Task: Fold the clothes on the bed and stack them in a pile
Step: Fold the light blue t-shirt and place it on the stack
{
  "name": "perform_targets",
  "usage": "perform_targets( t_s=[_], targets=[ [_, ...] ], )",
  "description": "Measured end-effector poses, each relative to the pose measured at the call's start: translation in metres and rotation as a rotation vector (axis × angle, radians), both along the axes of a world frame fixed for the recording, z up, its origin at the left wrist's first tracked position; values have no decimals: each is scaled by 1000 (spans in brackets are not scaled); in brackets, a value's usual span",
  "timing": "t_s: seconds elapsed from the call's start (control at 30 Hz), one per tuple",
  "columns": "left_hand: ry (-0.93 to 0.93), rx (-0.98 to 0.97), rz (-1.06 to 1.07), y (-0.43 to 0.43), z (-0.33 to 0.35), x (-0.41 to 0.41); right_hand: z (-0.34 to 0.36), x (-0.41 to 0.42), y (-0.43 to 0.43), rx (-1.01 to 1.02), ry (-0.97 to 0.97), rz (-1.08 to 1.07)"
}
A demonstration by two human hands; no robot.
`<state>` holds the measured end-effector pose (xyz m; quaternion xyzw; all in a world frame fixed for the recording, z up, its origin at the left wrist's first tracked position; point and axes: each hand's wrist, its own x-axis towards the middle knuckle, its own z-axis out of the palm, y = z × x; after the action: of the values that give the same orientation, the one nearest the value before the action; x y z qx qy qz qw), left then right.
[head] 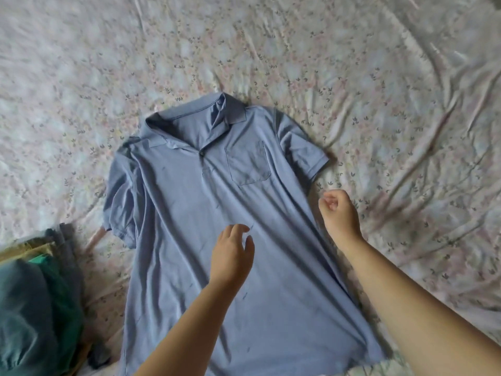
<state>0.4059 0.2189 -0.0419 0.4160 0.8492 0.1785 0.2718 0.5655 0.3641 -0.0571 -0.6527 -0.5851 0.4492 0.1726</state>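
Roughly in the middle of the bed [379, 77] a blue shirt [189, 213] is spread flat, front up, collar at the far end. The left hand [231, 256] is held over its middle, fingers loose and empty. The right hand [340, 215] is curled beside its right edge and grips nothing. Other clothes [32, 308] are heaped at the bed's near left corner.

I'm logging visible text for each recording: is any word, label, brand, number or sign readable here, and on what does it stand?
No readable text in this view.
Light blue short-sleeved polo shirt: no label, logo or print shows on its collar, chest pocket or front.
Floral-print bedsheet: only a leaf and flower pattern.
Pile of green and grey clothes: no writing shows.
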Motion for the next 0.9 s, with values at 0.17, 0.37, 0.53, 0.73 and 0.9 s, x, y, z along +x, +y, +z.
perform_targets(
  t_s=[0.17,0.37,0.53,0.73,0.9],
  targets=[
    [43,57,-143,63,-32,-18,-33,-27,56,0,9,-157],
    [109,72,-338,133,-64,-35,-69,-56,88,-93,199,-380],
    [208,-39,-484,148,-83,-35,-63,-43,124,32,184,-412],
    [320,-25,-517,138,-98,-35,-58,-28,128,-29,273,-283],
    [270,9,-491,139,-96,-36,-69,-37,110,-261,270,-172]
  ],
)
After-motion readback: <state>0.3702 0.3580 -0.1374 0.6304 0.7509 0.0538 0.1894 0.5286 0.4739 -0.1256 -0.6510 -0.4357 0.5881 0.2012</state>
